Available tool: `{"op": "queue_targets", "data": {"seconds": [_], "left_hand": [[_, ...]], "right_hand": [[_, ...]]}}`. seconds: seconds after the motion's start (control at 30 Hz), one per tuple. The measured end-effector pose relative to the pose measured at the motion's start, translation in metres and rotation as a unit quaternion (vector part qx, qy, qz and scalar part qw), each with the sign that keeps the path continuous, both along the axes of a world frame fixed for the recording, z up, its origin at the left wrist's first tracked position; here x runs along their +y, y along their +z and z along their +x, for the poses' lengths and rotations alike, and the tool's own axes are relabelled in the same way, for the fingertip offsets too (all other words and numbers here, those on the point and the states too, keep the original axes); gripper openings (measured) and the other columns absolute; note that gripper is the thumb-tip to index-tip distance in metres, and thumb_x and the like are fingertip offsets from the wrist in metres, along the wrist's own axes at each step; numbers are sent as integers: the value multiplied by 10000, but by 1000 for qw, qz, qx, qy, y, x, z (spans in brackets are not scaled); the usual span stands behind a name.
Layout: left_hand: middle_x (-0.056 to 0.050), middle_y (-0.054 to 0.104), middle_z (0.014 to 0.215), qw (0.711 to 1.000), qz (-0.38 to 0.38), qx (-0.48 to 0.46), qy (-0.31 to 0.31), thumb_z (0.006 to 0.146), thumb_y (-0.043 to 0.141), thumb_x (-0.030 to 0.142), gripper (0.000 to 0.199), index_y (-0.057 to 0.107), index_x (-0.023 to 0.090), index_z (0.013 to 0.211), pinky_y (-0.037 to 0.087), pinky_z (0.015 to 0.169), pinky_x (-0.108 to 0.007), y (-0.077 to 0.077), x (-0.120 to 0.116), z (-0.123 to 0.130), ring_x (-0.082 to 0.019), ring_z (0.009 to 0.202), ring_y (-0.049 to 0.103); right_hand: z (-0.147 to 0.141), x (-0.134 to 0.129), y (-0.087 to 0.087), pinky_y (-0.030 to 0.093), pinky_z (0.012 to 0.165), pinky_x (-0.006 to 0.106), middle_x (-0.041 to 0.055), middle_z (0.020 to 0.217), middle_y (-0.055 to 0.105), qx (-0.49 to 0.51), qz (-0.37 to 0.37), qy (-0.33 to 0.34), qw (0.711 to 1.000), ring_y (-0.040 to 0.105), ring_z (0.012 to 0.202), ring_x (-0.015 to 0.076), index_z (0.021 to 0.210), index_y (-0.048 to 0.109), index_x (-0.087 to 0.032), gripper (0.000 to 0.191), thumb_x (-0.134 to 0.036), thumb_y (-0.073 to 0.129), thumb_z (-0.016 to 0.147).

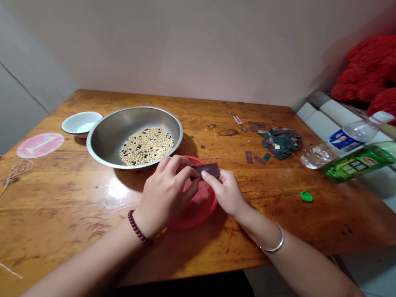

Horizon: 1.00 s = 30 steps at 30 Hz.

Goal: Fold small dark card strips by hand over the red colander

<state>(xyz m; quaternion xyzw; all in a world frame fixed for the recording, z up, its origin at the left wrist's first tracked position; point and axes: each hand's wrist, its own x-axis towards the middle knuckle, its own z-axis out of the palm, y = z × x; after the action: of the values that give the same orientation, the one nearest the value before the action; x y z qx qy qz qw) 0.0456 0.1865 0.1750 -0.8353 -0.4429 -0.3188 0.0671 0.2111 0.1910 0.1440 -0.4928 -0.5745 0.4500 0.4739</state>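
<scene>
Both hands meet over a red mesh basket (198, 210) near the table's front edge. My right hand (227, 189) pinches a dark brown rectangular piece (211, 170) between thumb and fingers. My left hand (170, 189) has its fingers curled at the left end of that piece; what its fingertips pinch is too small to make out. Behind my left hand stands a wide steel bowl (111, 138) with pale beads and some dark ones (148, 146) in it. A heap of dark green and brown pieces (281, 143) lies at the back right.
A small white bowl (81, 123), a pink disc marked 1 (40, 145) and loose string (7, 180) are at the left. A clear bottle (346, 140), a green bottle (366, 160) and a green cap (306, 196) are at the right. A cutter (237, 119) lies behind.
</scene>
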Motion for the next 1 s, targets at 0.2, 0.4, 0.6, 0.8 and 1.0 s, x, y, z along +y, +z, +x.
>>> {"op": "queue_targets", "data": {"seconds": [0.2,0.4,0.6,0.8,1.0], "left_hand": [[-59,629,987,1000,12,7,6,860,599,242,78,671,214,855,483,801,-337,-1,-1,0,-216,928,530],[-60,630,960,999,30,8,16,861,596,240,83,658,202,821,481,800,-341,-3,0,1,-212,902,523],[-55,635,960,999,38,19,24,864,591,238,80,648,199,826,480,791,-331,-2,-1,1,-213,903,522],[-48,632,958,999,26,9,34,852,608,244,65,645,203,817,482,787,-325,-3,-2,3,-211,893,529],[-57,626,941,998,40,12,42,862,588,234,88,639,193,803,478,806,-329,-1,-1,1,-214,899,517]], "right_hand": [[0,1,0,474,711,294,34,731,664,-2,4,4,1000,603,741,182,694,635,-156,319,-429,570,845],[-2,0,0,477,724,301,48,781,685,14,-1,4,1000,612,755,186,749,658,-152,284,-410,579,840],[-1,0,-1,477,730,306,46,761,677,5,1,4,1000,611,752,188,720,643,-154,291,-408,573,844],[0,0,-1,482,725,306,47,760,675,-3,-1,-1,1000,615,753,190,727,642,-156,293,-415,575,846],[-1,0,1,480,723,298,51,765,679,17,2,4,1000,623,769,194,722,637,-152,293,-415,579,837]]}}
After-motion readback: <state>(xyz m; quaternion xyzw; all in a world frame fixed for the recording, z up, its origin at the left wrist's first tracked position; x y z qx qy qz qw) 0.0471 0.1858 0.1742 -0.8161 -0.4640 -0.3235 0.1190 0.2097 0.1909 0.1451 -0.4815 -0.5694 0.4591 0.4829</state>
